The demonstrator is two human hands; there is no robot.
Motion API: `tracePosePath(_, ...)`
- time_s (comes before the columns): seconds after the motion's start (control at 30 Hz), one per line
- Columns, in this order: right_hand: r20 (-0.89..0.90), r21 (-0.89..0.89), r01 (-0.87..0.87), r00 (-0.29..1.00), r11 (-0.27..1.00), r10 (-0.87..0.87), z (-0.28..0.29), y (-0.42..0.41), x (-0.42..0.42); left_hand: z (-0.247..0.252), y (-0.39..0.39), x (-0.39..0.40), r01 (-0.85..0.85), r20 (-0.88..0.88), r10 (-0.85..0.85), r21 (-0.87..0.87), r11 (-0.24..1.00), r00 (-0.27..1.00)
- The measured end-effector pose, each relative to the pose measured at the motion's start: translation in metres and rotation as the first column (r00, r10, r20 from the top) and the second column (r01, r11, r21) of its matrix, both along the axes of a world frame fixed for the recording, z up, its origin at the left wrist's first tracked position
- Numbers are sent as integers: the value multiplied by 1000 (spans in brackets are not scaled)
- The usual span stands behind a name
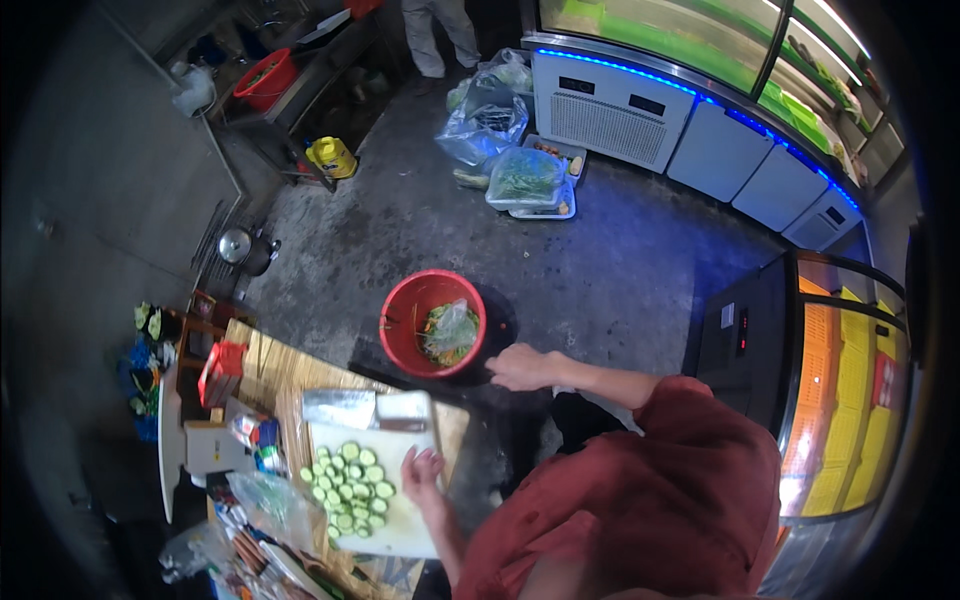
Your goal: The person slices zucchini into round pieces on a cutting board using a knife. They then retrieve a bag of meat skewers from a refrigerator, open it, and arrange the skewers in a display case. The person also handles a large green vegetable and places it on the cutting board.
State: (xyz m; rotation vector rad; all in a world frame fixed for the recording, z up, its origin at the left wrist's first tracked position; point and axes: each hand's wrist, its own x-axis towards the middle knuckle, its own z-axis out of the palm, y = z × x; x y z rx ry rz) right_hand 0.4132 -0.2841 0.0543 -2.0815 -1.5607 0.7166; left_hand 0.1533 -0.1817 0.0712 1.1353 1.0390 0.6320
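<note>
My left hand [424,469] hovers at the near edge of a white cutting board [412,517], fingers loosely bent and apart, holding nothing visible. Many round cucumber slices [352,487] lie spread over the board. Across its upper end rests a broad metal blade [341,409], probably a cleaver's; a pale rectangular piece beside it is unclear. Held out over the floor, my right hand [521,367] is closed, and nothing shows in it. It is just right of a red plastic bucket [390,341] containing vegetable scraps and a clear plastic bag [456,326].
The wooden table [259,352] also bears plastic bags and packages. Bagged greens [525,176] are on the floor before a refrigerated display case [607,112]. A person's legs [441,37] show at the top. A lidded pot [236,247] stands left; a glass-fronted cabinet [739,330] stands right.
</note>
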Motion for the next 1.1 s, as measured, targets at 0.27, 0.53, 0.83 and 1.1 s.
tracePosePath(0.27, -104, -42, 267, 957, 963, -270, -15, -30, 164, -2, -6, 199, 376, -40, -375, 22, 926, 926)
tracePosePath(0.53, -30, -169, 305, 949, 937, -314, -65, 17, 323, -67, 74, 362, 430, -80, -427, 11, 903, 900)
tracePosePath(0.83, -2, -219, 353, 932, 910, -362, -125, 64, 516, -111, 173, 651, 718, -206, -689, 150, 679, 695)
tracePosePath(1.1, -27, -179, 385, 918, 905, -396, -281, 158, 733, -227, 215, 825, 824, -446, -696, 242, 512, 563)
